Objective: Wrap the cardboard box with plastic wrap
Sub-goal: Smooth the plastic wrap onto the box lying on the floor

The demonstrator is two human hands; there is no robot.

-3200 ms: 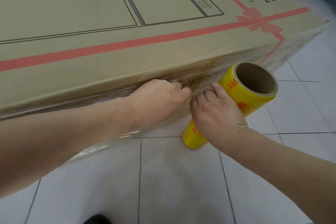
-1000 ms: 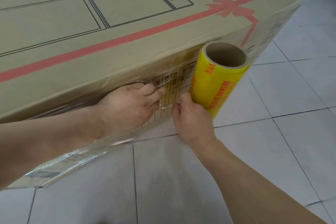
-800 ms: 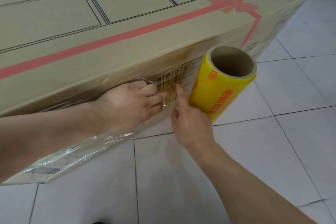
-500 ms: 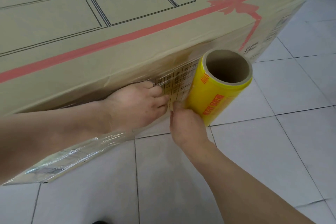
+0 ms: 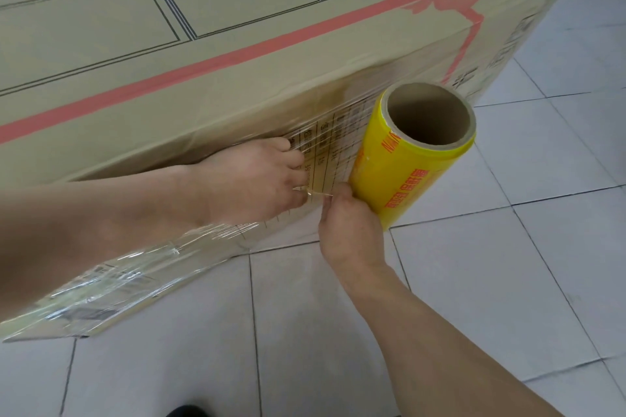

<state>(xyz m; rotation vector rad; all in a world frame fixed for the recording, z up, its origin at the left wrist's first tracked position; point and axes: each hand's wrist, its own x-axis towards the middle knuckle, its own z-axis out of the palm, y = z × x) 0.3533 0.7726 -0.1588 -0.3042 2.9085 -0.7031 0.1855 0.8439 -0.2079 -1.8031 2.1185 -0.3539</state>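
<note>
Head view: film-covered cardboard box (image 5: 237,54) side.

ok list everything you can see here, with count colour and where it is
cardboard box: one, brown with a red ribbon print and black line drawings, lying long on the floor across the top of the view
plastic wrap: clear film stretched over the box's near side
roll: one, yellow with red lettering and a brown tube core, held against the box's near side
floor: pale tiles with dark joints, below and right
dark object: one, at the bottom edge, too cut off to identify
left hand: flat on the film on the box's side
right hand: gripping the roll's lower end
</note>
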